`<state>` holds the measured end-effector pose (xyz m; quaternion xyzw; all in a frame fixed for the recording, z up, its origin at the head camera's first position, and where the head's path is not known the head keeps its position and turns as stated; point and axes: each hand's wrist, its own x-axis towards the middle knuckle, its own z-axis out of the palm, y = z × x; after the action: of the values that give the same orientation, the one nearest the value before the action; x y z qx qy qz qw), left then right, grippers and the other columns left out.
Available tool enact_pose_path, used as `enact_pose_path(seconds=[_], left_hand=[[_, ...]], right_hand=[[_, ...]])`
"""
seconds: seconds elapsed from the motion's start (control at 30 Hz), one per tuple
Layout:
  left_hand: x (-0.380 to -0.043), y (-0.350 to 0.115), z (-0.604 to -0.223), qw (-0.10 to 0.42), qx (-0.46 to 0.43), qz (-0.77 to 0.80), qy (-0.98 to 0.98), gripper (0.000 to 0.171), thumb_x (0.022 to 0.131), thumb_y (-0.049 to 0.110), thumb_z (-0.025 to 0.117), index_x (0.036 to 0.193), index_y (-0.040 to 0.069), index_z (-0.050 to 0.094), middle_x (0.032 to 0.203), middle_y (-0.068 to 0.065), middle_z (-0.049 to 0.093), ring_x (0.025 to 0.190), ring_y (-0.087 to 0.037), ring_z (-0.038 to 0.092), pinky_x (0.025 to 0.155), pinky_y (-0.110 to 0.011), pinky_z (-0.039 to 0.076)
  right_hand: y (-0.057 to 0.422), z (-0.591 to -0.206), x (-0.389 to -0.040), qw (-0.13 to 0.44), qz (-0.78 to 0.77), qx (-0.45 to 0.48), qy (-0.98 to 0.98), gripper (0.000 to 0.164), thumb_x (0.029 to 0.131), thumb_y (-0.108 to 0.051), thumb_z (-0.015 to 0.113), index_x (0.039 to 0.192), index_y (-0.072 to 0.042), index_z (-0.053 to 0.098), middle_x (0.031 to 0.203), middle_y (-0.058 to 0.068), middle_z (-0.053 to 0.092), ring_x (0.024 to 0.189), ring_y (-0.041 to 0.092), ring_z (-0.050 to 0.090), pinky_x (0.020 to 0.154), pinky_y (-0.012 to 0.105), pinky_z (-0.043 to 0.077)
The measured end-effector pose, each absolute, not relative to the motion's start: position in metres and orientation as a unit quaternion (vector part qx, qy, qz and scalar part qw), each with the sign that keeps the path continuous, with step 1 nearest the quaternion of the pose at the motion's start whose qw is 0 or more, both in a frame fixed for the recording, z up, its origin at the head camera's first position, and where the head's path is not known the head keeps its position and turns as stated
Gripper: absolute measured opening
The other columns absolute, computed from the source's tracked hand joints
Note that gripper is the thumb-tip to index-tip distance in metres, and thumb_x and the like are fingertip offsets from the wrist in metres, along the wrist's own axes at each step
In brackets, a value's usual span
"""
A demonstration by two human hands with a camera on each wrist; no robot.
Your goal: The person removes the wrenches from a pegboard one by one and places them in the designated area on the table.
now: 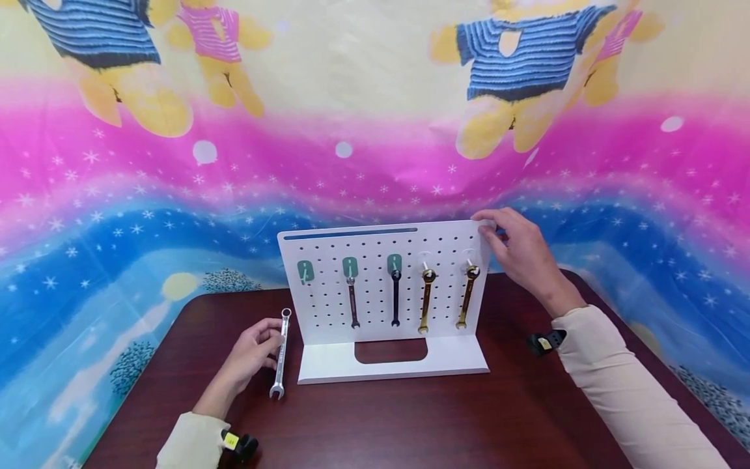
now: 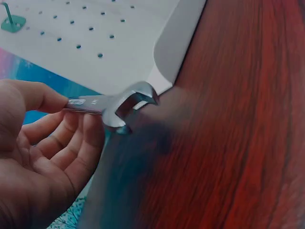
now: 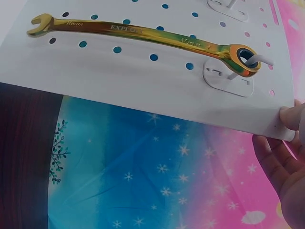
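My left hand (image 1: 256,348) pinches a silver combination wrench (image 1: 280,358) left of the white pegboard (image 1: 375,306), ring end up. In the left wrist view the wrench's open end (image 2: 125,107) points away from the fingers. With thumb and fingers, my right hand (image 1: 524,251) holds the pegboard's upper right corner. The leftmost green hook (image 1: 305,271) carries no wrench. On the other hooks hang a small silver wrench (image 1: 353,303), a dark wrench (image 1: 395,298), a gold wrench (image 1: 426,301) and another gold wrench (image 3: 138,32) at the right.
The pegboard stands on a white base (image 1: 334,365) with a cut-out, on a dark reddish wood table (image 1: 410,417). Behind it hangs a colourful cloth (image 1: 363,169) with printed bears and snowflakes. Each wrist wears a black strap (image 1: 546,342).
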<state>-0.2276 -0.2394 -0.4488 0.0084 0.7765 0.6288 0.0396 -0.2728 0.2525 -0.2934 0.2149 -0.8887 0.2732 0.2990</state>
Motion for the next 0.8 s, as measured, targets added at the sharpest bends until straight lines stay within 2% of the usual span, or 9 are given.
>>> enact_pose_path(seconds=[0.43, 0.8], left_hand=[[-0.236, -0.246, -0.469, 0.082, -0.016, 0.599, 0.797, 0.033, 0.099, 0.001, 0.058, 0.131, -0.009, 0.054, 0.09, -0.012, 0.06, 0.067, -0.022, 0.061, 0.056, -0.035, 0.057], [-0.242, -0.236, -0.462, 0.102, -0.021, 0.535, 0.838, 0.03, 0.094, -0.001, 0.061, 0.122, -0.011, 0.057, 0.082, -0.014, 0.06, 0.062, -0.023, 0.059, 0.055, -0.038, 0.059]], right_hand=[[0.253, -0.294, -0.272, 0.294, 0.276, 0.218, -0.889, 0.033, 0.1, -0.003, 0.067, 0.131, -0.011, 0.067, 0.119, 0.011, 0.063, 0.102, 0.028, 0.061, 0.082, 0.052, 0.058], [0.255, -0.293, -0.272, 0.3, 0.27, 0.219, -0.888, 0.033, 0.099, -0.003, 0.067, 0.13, -0.011, 0.068, 0.119, 0.012, 0.063, 0.1, 0.029, 0.062, 0.08, 0.052, 0.059]])
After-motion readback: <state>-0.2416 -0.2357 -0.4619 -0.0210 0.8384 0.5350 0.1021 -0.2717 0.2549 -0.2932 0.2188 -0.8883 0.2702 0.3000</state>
